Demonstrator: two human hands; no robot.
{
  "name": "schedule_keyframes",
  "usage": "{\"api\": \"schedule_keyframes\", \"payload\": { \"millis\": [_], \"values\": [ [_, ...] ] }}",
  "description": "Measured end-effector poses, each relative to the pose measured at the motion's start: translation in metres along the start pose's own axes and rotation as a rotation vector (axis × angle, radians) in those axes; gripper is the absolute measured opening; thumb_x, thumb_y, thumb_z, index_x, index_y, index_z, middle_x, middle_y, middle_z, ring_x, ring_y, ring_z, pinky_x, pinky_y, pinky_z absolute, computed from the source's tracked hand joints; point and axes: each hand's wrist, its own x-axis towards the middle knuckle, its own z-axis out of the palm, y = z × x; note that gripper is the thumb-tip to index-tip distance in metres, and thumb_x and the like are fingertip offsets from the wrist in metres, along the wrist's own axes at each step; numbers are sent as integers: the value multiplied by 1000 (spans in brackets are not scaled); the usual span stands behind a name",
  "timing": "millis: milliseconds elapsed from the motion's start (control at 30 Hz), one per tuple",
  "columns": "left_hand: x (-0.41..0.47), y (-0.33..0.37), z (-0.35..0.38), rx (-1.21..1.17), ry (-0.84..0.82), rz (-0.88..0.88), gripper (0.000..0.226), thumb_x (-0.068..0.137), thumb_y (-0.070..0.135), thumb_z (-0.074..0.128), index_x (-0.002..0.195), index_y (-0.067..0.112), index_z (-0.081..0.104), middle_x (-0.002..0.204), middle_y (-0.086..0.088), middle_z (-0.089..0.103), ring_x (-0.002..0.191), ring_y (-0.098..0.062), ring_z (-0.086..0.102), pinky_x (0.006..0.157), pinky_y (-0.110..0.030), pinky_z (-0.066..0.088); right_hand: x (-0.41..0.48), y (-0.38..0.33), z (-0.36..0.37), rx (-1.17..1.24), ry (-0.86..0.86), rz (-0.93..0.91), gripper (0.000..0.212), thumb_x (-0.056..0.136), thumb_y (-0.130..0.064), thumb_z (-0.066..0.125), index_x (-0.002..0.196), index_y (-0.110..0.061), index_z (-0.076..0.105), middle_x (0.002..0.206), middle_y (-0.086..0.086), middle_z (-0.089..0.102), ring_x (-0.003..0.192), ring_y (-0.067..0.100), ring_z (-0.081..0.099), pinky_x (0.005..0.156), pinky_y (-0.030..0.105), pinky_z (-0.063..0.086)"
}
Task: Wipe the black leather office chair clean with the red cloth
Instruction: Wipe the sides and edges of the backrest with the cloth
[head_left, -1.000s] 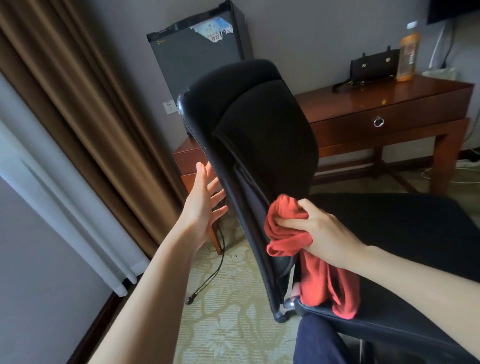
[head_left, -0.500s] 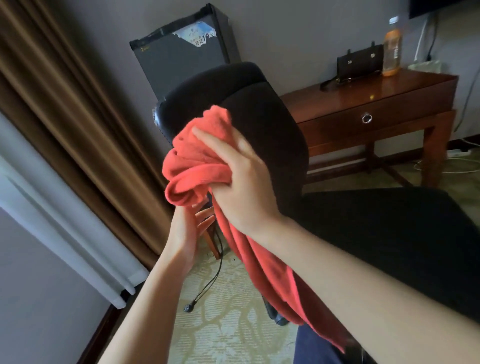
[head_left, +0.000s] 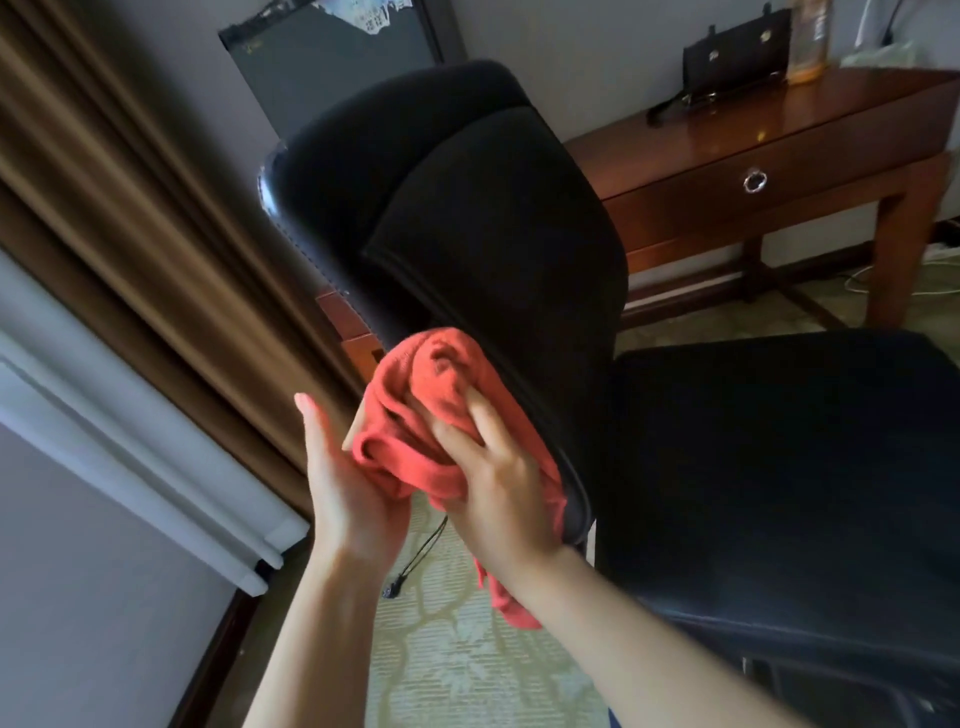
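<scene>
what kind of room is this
Probably a hotel room: a small black mini fridge against the wall, a dark wooden desk with one drawer, and heavy brown curtains on the left.

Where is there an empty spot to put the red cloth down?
The wide seat of the black leather office chair, right of its backrest, is bare. So is the front strip of the brown wooden desk, before the black handbag and orange bottle. The desk's back edge is crowded.
</scene>
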Motion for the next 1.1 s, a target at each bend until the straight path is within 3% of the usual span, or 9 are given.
{"api": "schedule_keyframes", "payload": {
  "millis": [100, 200, 400, 500, 567, 633, 767, 967, 1100],
  "values": [
    [-4, 4, 5, 88, -40, -41, 69, 86, 72, 16, 124, 32, 58, 117, 0, 69, 104, -22, 67, 94, -44, 44, -17, 6, -2, -2, -42, 39, 71, 63, 7, 77, 127, -21, 62, 138, 11, 50, 125, 15, 41, 108, 6, 17],
    [-10, 4, 9, 105, -64, -1, 56, 91, 62, 25, 126, 31, 56, 124, 3, 65, 116, -20, 61, 103, -42, 39, -33, 15, -5, -18, -95, 88, 77, 61, 7, 78, 128, -28, 60, 139, 5, 50, 121, 13, 48, 106, 6, 22],
    [-8, 7, 22, 368, -12, 150, 27, 94, 37, 50, 120, 30, 55, 111, 8, 69, 99, -5, 65, 83, -22, 44, -66, 39, -24, 89, -277, 247, 62, 71, 9, 64, 121, -28, 65, 136, -18, 45, 125, 4, 47, 107, 9, 27],
    [4, 5, 22, 545, 108, 211, 23, 87, 33, 64, 109, 32, 56, 111, -2, 68, 104, -18, 64, 96, -33, 48, -82, 37, -40, 218, -274, 365, 52, 76, 8, 61, 116, -24, 69, 133, -23, 45, 124, -12, 40, 105, 6, 27],
    [10, 6, 23, 681, 158, 242, 20, 83, 37, 64, 99, 35, 54, 108, 1, 65, 106, -21, 62, 101, -43, 46, -89, 32, -56, 334, -225, 448, 59, 74, 15, 58, 107, -33, 70, 135, -11, 50, 122, -14, 42, 103, 8, 32],
    [12, 8, 26, 772, 146, 260, 20, 91, 28, 60, 108, 29, 51, 109, 2, 61, 107, -20, 59, 101, -44, 46, -91, 28, -74, 360, -144, 487, 68, 68, 13, 56, 100, -46, 68, 127, -6, 59, 114, -12, 51, 93, 4, 37],
    [16, 5, 30, 824, 31, 139, 39, 92, 17, 59, 128, 22, 45, 122, -1, 60, 112, -20, 58, 102, -44, 45, -78, 22, -112, 270, -3, 466, 71, 53, 0, 40, 99, -47, 66, 111, -9, 66, 107, -6, 57, 91, 4, 37],
    [13, -16, 31, 957, 81, 145, 40, 93, 22, 58, 131, 12, 49, 127, -6, 59, 115, -24, 56, 100, -38, 45, -17, 0, -153, 302, 137, 372, 64, 64, 3, 41, 102, -42, 63, 124, -10, 59, 118, -2, 52, 103, 14, 37],
    [12, -18, 29, 1019, 86, 218, 37, 94, 23, 56, 128, 10, 49, 117, -4, 60, 98, -18, 57, 77, -24, 44, 31, -2, -140, 173, 71, 191, 61, 69, -7, 46, 117, -43, 53, 133, -21, 42, 133, 14, 36, 115, 36, 28]
  ]
}}
